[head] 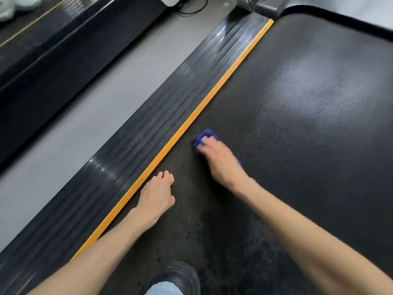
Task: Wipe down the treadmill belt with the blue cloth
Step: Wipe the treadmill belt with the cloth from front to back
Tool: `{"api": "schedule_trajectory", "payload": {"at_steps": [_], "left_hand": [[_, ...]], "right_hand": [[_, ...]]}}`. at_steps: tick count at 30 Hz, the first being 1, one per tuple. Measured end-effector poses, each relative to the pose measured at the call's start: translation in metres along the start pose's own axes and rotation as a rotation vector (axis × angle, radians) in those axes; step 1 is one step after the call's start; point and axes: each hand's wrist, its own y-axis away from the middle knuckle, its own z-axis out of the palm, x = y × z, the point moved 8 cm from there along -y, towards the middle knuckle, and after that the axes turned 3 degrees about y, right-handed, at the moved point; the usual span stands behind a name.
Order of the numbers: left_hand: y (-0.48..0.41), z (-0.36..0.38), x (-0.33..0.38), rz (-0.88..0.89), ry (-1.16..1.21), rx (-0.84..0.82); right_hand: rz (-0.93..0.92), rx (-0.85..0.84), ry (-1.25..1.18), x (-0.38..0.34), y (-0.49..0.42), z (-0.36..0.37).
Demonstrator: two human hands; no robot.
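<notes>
While the wipe is under way, step: right grip [221,160] presses the blue cloth [204,135] on the treadmill belt [308,124].
Right grip: clenched round the cloth, apparently; blurred.
Left grip [156,192]: released, resting on the belt beside the yellow strip [212,96].
Next move: steady pressure, strokes across the remaining belt.

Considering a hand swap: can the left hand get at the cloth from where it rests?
Probably yes: only bare belt lies between the left hand and the cloth, though the right hand covers most of it.
</notes>
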Motion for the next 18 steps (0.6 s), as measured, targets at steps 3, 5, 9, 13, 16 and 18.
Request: {"api": "schedule_trajectory", "payload": {"at_steps": [3,5,9,13,16,18], "left_hand": [[0.0,0.0,0.001,-0.009,-0.001,0.012],[0.003,0.003,-0.003,-0.01,0.04,-0.002],[0.004,0.005,-0.008,0.009,0.109,-0.009],[0.001,0.006,-0.009,0.042,0.144,0.009],[0.001,0.007,-0.013,0.041,0.225,0.028],[0.006,0.004,-0.016,0.061,0.193,0.082]], "right_hand": [[-0.223,-0.197,-0.069,-0.062,0.045,0.039],[-0.237,-0.179,-0.065,-0.049,0.051,0.04],[0.108,0.078,0.024,0.051,0.03,-0.007],[0.522,0.211,0.024,0.113,0.027,-0.038],[0.336,0.161,-0.042,0.039,0.019,-0.021],[0.005,0.054,-0.095,-0.043,0.038,0.011]]}}
